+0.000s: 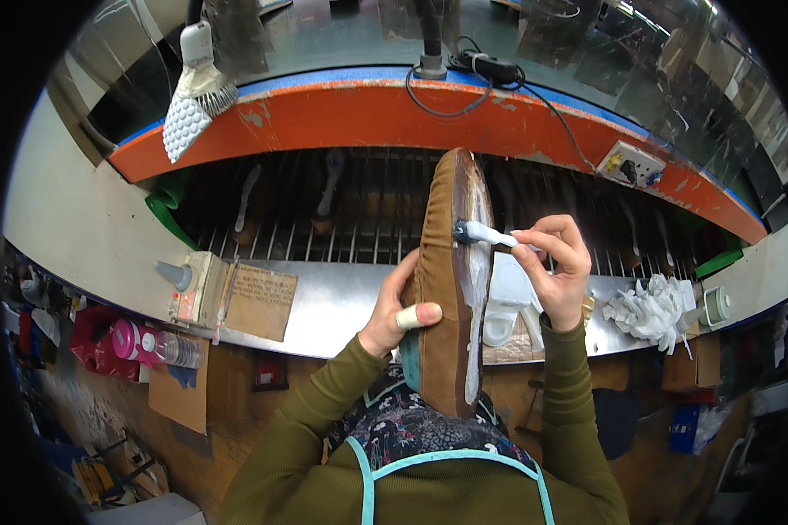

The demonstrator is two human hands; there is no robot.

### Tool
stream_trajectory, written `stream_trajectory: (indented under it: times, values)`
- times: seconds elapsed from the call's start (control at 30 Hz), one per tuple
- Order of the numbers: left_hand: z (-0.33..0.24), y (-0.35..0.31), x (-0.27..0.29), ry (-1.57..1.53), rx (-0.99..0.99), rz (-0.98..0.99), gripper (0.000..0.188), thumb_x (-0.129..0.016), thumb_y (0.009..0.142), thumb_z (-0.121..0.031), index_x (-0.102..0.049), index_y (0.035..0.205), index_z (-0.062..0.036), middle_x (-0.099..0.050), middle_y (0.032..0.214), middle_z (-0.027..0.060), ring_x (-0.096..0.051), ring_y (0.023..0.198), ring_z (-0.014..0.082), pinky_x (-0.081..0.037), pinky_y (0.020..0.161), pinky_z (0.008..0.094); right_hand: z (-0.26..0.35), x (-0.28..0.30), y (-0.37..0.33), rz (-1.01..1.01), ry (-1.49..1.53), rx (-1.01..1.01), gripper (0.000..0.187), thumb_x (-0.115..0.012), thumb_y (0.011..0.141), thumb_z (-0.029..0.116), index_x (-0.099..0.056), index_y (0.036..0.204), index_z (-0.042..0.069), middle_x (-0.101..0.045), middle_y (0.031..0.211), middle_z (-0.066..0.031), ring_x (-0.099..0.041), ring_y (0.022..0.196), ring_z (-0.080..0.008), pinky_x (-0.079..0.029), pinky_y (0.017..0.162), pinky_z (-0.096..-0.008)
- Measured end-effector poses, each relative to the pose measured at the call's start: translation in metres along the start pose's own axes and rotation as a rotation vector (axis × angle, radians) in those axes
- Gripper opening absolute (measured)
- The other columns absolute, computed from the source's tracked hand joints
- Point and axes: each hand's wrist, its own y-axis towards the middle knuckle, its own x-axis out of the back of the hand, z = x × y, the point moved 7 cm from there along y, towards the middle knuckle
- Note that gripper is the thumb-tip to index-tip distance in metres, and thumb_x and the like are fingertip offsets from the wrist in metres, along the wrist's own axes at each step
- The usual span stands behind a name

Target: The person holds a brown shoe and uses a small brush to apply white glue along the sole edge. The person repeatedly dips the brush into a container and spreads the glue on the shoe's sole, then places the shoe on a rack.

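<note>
Upright and turned on its side, a brown shoe is held in my left hand, which has the fingers behind it and a taped thumb pressed on the upper. Its sole side faces right, with a wet-looking white coating along the edge. Between thumb and fingers, my right hand pinches the white handle of a small brush. The dark bristles touch the shoe's side near its middle. Partly hidden behind the shoe and hand, a white plastic container lies on the metal ledge.
A rack of metal rods runs under an orange beam with a power socket. Shoes stand dimly among the rods. Left on the ledge are a control box and cardboard; crumpled white paper lies right.
</note>
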Motion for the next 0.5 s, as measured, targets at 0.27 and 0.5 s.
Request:
stream_trajectory:
  times: [0.27, 0.5]
  values:
    - [0.003, 0.005, -0.002, -0.032, 0.12, -0.017, 0.093, -0.073, 0.073, -0.042, -0.031, 0.142, 0.0034, -0.048, 0.131, 0.0164, -0.049, 0.121, 0.0239, -0.038, 0.103, 0.0345, -0.006, 0.005, -0.013, 0.103, -0.089, 0.022, 0.017, -0.08, 0.071, 0.013, -0.075, 0.087, 0.011, -0.057, 0.081, 0.0014, -0.046, 0.065, -0.0109, -0.035, 0.063, -0.0263]
    - [0.008, 0.007, 0.002, -0.078, 0.156, -0.013, 0.092, -0.07, 0.075, -0.046, -0.03, 0.141, 0.0036, -0.048, 0.132, 0.0172, -0.049, 0.122, 0.0242, -0.04, 0.103, 0.0353, -0.008, 0.002, -0.026, 0.162, -0.051, 0.008, 0.018, -0.08, 0.07, 0.011, -0.075, 0.088, 0.01, -0.057, 0.081, 0.0008, -0.047, 0.066, -0.0107, -0.036, 0.062, -0.0256]
